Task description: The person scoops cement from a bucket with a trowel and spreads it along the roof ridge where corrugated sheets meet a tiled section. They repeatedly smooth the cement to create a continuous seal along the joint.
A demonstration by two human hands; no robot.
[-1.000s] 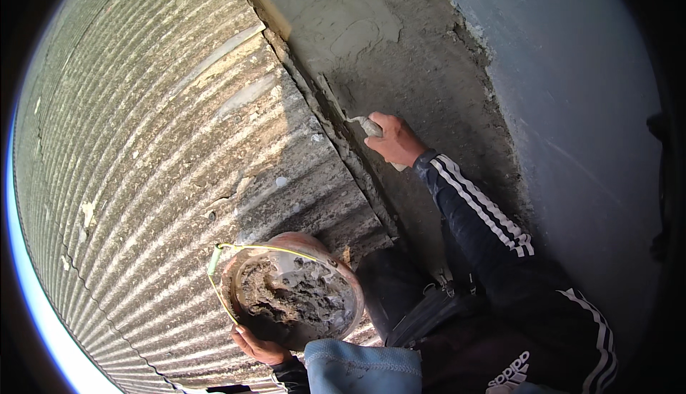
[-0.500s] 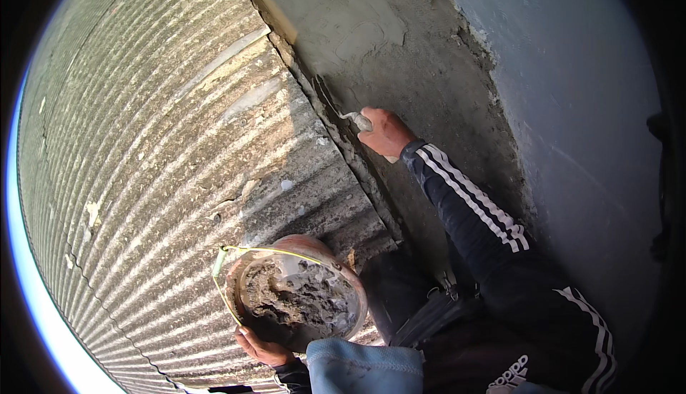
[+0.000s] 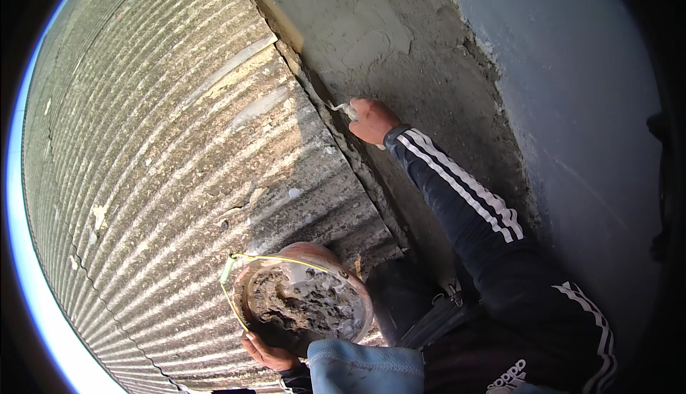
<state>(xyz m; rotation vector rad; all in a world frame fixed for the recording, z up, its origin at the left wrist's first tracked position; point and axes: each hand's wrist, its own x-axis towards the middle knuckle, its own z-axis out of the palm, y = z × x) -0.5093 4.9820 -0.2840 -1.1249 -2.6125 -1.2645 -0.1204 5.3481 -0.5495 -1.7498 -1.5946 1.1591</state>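
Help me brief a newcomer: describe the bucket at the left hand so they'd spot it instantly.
Find the corrugated roof on the left. Over its lower right part, the left hand touches a reddish bucket. Its lumpy grey filling and green-gripped yellow handle set it apart.

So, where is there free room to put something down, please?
The widest free patch is the corrugated roof left of the bucket, though ridged. A narrower one lies between right hand and grey wall. Crowded: around the bucket, with left hand and dark clothing close.
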